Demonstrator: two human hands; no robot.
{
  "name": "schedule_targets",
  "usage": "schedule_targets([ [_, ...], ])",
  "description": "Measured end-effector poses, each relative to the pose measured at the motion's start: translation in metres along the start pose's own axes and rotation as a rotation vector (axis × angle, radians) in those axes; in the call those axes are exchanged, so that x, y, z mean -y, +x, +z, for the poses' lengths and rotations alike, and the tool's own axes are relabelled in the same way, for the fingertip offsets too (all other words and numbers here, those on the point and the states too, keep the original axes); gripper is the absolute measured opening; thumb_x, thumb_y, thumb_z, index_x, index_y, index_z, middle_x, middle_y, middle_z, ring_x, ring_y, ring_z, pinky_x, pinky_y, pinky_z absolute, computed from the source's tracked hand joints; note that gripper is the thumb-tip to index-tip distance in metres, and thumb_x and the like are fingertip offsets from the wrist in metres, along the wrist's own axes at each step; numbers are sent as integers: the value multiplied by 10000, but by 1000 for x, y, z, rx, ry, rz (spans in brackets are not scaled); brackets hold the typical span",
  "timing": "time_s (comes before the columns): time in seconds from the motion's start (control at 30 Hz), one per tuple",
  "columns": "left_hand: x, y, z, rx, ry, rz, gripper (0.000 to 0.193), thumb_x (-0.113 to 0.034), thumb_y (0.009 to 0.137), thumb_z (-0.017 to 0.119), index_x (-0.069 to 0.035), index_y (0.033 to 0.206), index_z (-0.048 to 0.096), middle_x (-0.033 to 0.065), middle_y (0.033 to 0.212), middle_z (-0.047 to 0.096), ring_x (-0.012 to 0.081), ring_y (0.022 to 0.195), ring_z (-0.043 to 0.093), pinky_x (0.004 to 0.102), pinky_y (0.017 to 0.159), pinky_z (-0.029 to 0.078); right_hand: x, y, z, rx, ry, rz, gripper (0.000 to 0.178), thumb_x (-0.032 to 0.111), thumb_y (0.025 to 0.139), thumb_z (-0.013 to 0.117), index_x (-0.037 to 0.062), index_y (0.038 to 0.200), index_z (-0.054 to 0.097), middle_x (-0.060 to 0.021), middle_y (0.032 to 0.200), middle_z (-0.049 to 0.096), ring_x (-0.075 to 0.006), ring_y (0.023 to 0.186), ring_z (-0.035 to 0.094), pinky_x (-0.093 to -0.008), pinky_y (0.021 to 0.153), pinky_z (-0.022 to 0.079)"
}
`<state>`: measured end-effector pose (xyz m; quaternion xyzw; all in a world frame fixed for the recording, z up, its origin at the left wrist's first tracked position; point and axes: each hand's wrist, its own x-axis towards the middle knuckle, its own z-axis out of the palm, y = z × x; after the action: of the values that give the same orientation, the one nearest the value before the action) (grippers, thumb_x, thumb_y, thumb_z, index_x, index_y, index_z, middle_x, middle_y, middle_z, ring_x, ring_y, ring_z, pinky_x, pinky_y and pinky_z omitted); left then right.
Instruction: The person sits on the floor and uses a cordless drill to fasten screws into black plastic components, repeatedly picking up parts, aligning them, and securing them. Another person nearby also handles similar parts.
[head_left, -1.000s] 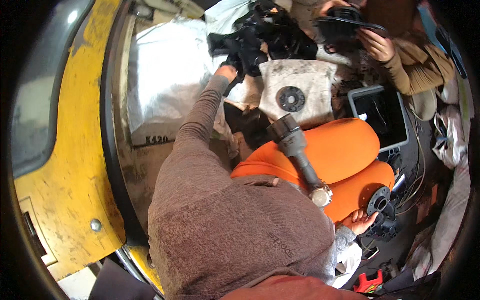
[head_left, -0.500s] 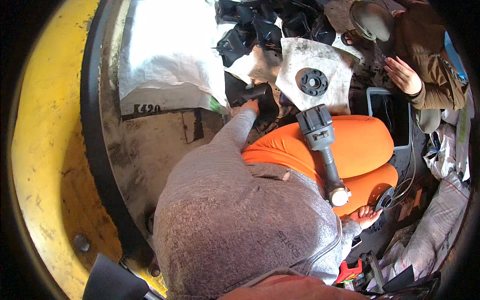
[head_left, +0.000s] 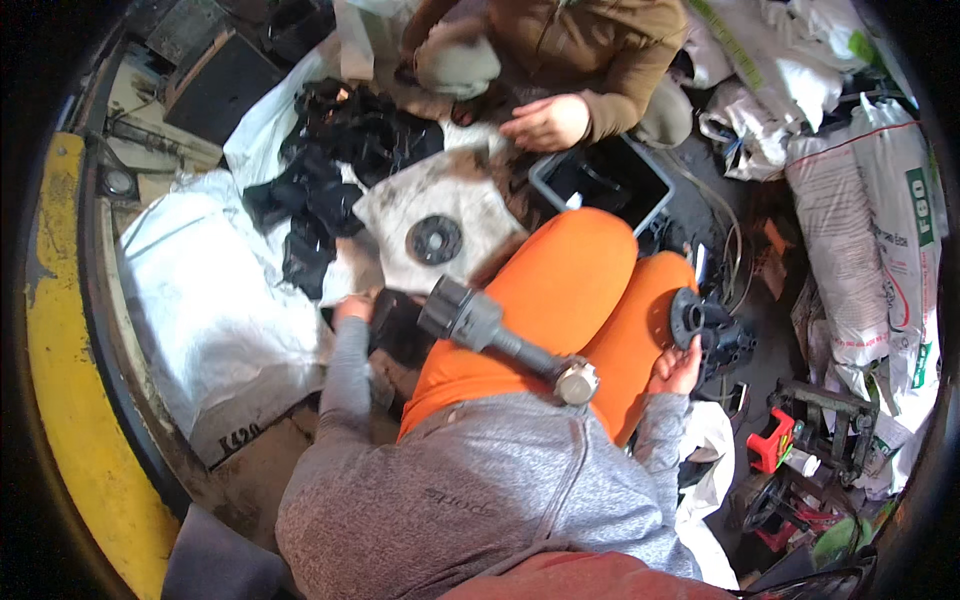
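Observation:
My left hand [head_left: 353, 308] reaches out to the left of my knees, its fingers closed at the end of a black cylindrical part [head_left: 398, 327]; the fingertips are partly hidden. Beside my right thigh, my right hand [head_left: 677, 368] grips a dark round flanged part [head_left: 687, 316] by its edge. Several similar black parts [head_left: 730, 340] lie just past it. Across my orange-clad thighs lies a grey tool [head_left: 500, 340] with a wide ribbed head and a metal end. A black disc with holes [head_left: 434, 240] rests on a stained white sheet [head_left: 480, 195] ahead of me.
A person in brown crouches opposite, one hand [head_left: 548, 122] over a grey-rimmed bin [head_left: 655, 205]. Black pieces [head_left: 350, 140] are heaped at far left beside a white sack [head_left: 200, 300]. Full sacks [head_left: 850, 240] stand right, near a red tool [head_left: 770, 440]. A yellow beam [head_left: 70, 400] edges the left.
My view has turned to the right, so the scene has shifted left. My right hand and its flanged part are now beside my knee, among other black parts. My left hand stays at the black cylinder.

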<state>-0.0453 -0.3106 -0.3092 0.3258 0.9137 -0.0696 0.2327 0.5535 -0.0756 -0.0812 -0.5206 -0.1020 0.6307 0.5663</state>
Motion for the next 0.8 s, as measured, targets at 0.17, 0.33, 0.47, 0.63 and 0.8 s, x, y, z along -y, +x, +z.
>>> schedule_targets([
  [0.17,-145,0,-340,-504,-749,290,379,-311,951,596,-40,1215,620,115,764,677,156,442,557,325,511,468,0,6,-24,41,64,26,296,383,973,584,102,1064,613,39,748,590,-42,433,272,-207,338,212],
  [0.33,-262,-24,-575,-963,-491,632,484,-295,991,452,-192,1463,422,273,1195,621,425,1116,603,471,975,473,3,3,-9,30,9,-20,280,384,966,606,105,986,597,68,596,393,-37,412,273,-214,323,206],
  [0.47,-311,-70,-668,-1137,-361,718,435,-261,981,490,-150,1401,479,221,1165,645,350,1056,622,419,928,494,-4,8,-17,112,33,-22,295,390,963,611,96,981,598,69,588,381,-35,413,276,-211,317,217],
  [0.63,-362,-97,-679,-1189,-457,973,376,-219,968,537,-98,1324,550,157,1127,675,257,982,645,353,869,520,-2,0,-25,99,73,-51,298,375,961,617,81,1012,603,72,576,358,-37,410,262,-215,318,197],
  [0.8,-383,-170,-585,-906,-650,1448,321,-177,956,584,-46,1247,622,92,1090,705,163,907,668,287,811,546,-1,-9,-4,3,78,7,219,331,974,608,125,906,579,75,599,410,-33,417,249,-215,332,172],
])
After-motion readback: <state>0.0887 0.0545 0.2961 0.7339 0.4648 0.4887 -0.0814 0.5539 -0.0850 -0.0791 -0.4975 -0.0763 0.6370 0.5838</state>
